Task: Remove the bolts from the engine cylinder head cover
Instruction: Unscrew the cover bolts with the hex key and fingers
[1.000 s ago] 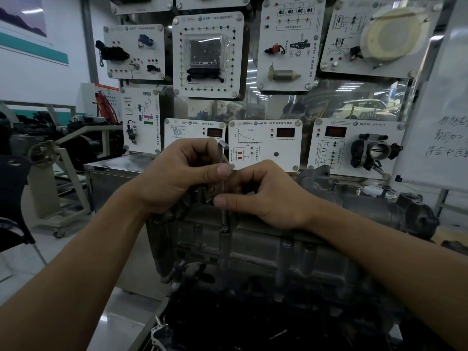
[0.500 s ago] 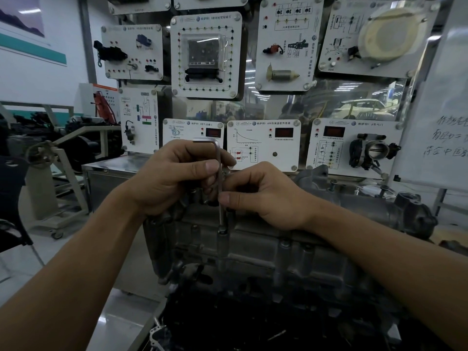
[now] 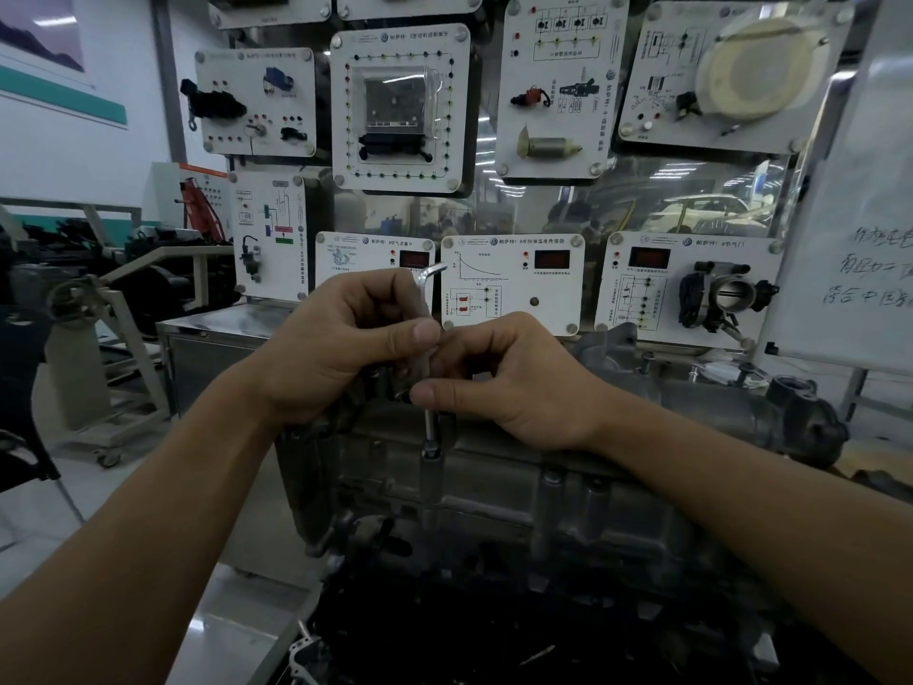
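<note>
Your left hand (image 3: 341,348) and right hand (image 3: 514,383) meet over the engine cylinder head cover (image 3: 518,467), a grey casting in the middle of the view, below both hands. Its long axis runs left to right and recedes slightly toward the right.

Between your hands stands an L-shaped hex key (image 3: 423,299). Its long arm is nearly upright, leaning a little to the left at the top. The short arm sits at the upper end and points right and slightly upward, toward the display panels. The lower tip points straight down and meets the bolt (image 3: 431,453), which sits on a raised boss at the near edge of the cover. How deep the tip sits in the bolt head cannot be told.

Your left hand is clenched round the upper part of the long arm, just under the bend, with the thumb pressed against the shaft. Your right hand pinches the shaft lower down between thumb and curled fingers, just below your left thumb. A bare length of shaft shows between your right thumb and the bolt.

Behind the engine hang white training panels (image 3: 400,108), one of them carrying a throttle body (image 3: 731,294). A whiteboard (image 3: 859,229) with handwriting stands at the right.
</note>
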A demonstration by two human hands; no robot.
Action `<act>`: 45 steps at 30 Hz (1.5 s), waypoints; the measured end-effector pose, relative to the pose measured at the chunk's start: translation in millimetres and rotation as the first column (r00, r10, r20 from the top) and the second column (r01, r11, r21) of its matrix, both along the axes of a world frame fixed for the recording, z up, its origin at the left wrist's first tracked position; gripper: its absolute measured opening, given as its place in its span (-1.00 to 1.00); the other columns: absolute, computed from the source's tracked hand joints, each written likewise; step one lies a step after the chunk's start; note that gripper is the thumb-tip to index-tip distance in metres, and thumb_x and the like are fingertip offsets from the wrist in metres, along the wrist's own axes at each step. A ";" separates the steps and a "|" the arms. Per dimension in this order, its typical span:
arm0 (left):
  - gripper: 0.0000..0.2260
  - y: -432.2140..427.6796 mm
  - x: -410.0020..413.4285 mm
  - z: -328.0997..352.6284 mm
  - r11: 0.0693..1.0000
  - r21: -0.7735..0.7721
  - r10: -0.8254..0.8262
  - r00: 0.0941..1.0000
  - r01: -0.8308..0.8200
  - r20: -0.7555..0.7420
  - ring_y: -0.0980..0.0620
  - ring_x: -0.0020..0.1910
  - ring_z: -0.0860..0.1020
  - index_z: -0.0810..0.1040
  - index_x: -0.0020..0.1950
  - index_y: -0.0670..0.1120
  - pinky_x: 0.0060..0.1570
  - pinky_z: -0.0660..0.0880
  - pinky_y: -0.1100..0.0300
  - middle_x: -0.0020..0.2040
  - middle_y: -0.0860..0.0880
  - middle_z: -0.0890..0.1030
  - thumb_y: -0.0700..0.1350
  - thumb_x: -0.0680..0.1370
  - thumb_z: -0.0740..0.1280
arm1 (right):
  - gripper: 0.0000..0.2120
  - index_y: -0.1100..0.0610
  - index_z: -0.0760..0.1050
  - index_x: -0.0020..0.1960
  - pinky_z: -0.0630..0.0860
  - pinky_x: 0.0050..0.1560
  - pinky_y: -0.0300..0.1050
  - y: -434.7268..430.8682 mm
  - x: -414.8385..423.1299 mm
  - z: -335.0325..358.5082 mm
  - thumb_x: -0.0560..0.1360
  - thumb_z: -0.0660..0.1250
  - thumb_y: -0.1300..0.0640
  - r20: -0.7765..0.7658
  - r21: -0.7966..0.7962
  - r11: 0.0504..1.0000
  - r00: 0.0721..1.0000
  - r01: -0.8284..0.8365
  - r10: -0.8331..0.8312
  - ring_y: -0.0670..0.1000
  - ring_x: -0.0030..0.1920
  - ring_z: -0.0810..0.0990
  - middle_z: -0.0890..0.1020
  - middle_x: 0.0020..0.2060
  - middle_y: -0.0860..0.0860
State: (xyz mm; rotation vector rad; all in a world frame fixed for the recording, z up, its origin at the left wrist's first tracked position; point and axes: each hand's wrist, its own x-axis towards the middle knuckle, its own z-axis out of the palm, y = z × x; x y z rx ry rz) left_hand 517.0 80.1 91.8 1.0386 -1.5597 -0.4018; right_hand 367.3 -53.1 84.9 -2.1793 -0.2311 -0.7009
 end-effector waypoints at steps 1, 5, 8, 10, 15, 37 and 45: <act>-0.67 0.1 0.1 0.2 1.000 0.001 -0.003 1.000 0.003 -0.002 0.00 -0.28 0.53 0.55 -0.15 -0.13 -0.20 0.51 0.15 -0.27 -0.05 0.58 0.08 0.37 0.55 | -0.92 0.28 0.65 -0.12 0.55 0.06 0.30 -0.2 -0.1 -0.1 0.45 0.50 0.26 -0.003 -0.004 1.000 1.000 -0.003 0.003 0.31 -0.10 0.65 0.69 -0.15 0.28; -0.66 0.6 -0.5 0.6 0.999 0.008 -0.043 0.998 0.043 -0.037 0.06 -0.28 0.56 0.64 -0.10 -0.11 -0.20 0.53 0.21 -0.27 -0.02 0.61 0.10 0.33 0.58 | -0.98 0.23 0.65 -0.09 0.59 0.13 0.16 -0.1 -1.2 0.0 0.48 0.45 0.31 -0.036 -0.015 0.999 0.999 -0.036 0.036 0.12 -0.11 0.66 0.70 -0.15 0.18; -0.64 1.4 -1.4 0.4 0.997 0.004 -0.077 0.994 0.078 -0.083 0.12 -0.33 0.56 0.66 -0.05 -0.12 -0.23 0.53 0.26 -0.32 0.04 0.61 0.09 0.32 0.58 | -0.94 0.23 0.63 -0.09 0.57 0.04 0.00 -0.6 -1.4 0.2 0.51 0.40 0.34 -0.061 -0.001 0.998 0.996 -0.062 0.062 -0.02 -0.14 0.61 0.67 -0.18 0.09; -0.64 2.3 -1.7 0.0 0.997 0.009 -0.078 0.993 0.079 -0.092 0.11 -0.34 0.57 0.67 -0.03 -0.12 -0.23 0.54 0.26 -0.35 0.03 0.60 0.09 0.33 0.57 | -0.90 0.24 0.62 -0.09 0.53 0.00 -0.16 -0.1 -1.6 -0.5 0.52 0.36 0.38 -0.078 0.015 0.996 0.993 -0.086 0.087 -0.11 -0.13 0.60 0.67 -0.19 0.00; -0.70 4.0 -3.5 -0.8 0.998 0.009 -0.058 0.995 0.059 -0.084 0.11 -0.35 0.57 0.70 -0.05 -0.12 -0.22 0.56 0.24 -0.31 0.05 0.65 0.05 0.35 0.53 | -0.82 0.47 0.58 0.11 0.51 0.26 0.03 -1.9 -0.8 -1.5 0.54 0.31 0.43 -0.072 0.046 0.991 0.989 -0.126 0.129 0.08 0.09 0.61 0.65 0.09 0.32; -0.69 3.4 -2.3 -0.2 0.997 0.006 -0.080 0.993 0.081 -0.086 0.07 -0.39 0.49 0.69 -0.03 -0.08 -0.26 0.50 0.24 -0.41 0.00 0.52 0.10 0.38 0.54 | -0.89 0.42 0.61 0.01 0.56 0.16 0.15 -2.3 -1.1 -1.9 0.49 0.39 0.41 -0.029 0.049 0.995 0.996 -0.087 0.089 0.22 -0.02 0.65 0.68 -0.07 0.30; -0.73 1.9 1.4 -0.6 0.999 -0.020 -0.045 0.998 0.044 -0.053 0.12 -0.41 0.52 0.67 -0.16 -0.05 -0.31 0.51 0.26 -0.37 0.00 0.58 0.10 0.33 0.58 | -0.85 0.32 0.66 -0.03 0.58 -0.03 -0.11 -1.0 -1.2 -0.3 0.44 0.50 0.26 -0.038 0.057 0.997 0.998 -0.056 0.059 -0.07 -0.16 0.64 0.71 -0.19 0.08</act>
